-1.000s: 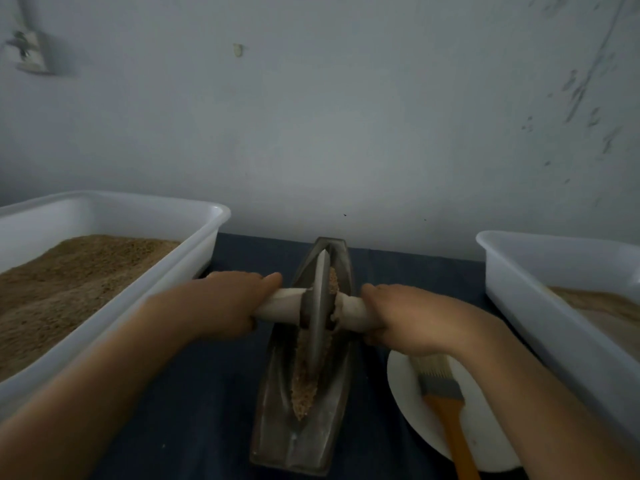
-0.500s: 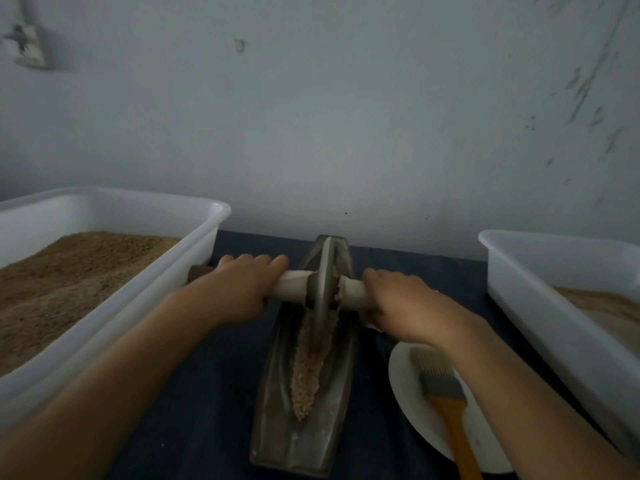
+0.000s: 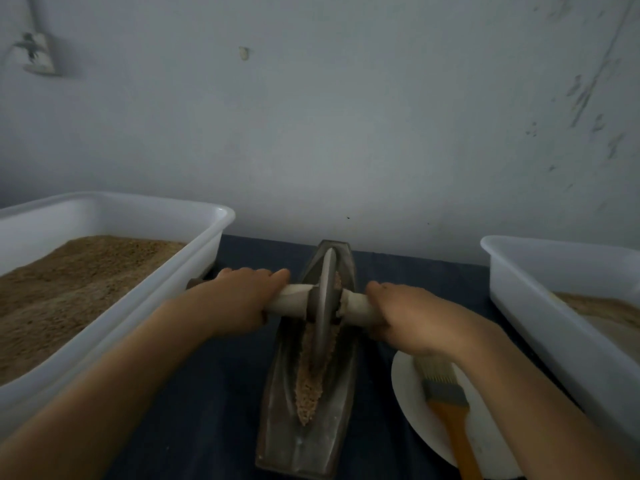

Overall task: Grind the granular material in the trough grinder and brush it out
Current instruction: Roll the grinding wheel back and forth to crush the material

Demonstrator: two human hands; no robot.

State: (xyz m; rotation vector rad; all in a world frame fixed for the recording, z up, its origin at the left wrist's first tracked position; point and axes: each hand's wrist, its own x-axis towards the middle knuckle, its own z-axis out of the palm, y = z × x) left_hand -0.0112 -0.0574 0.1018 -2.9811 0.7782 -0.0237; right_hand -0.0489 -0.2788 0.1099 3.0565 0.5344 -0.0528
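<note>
Both hands are wrapped around the pale axle of the grinding wheel — left hand curled over the left stub, right hand curled over the right stub, knuckles up, fingers closed round the wood on each side. The wheel stands upright on its edge between them, sitting in the groove of the trough, roughly mid-length and a bit toward the far end.

The bit that matters: the trough's long axis runs straight away from the person, near end by the body, far end almost at the wall. The axle crosses it at a right angle, so the hands are level with each other, neither one really nearer. Any roll has to go along that near-far line, both hands pushing evenly, or I'd guess the wheel would climb a side of the groove.

The grain lies as a tan strip in the groove, mostly on the near side of the wheel and tapering to a point toward the person — so the unworked stuff is toward the body, and a pull back looks like the sensible next stroke. It looks coarse, so grinding isn't done, I'd say.

Outward from there: the brush rests untouched on a white plate just right of the trough, under the right forearm. A white tub of brown granules sits to the left, another tub to the right, all on a dark cloth.
</note>
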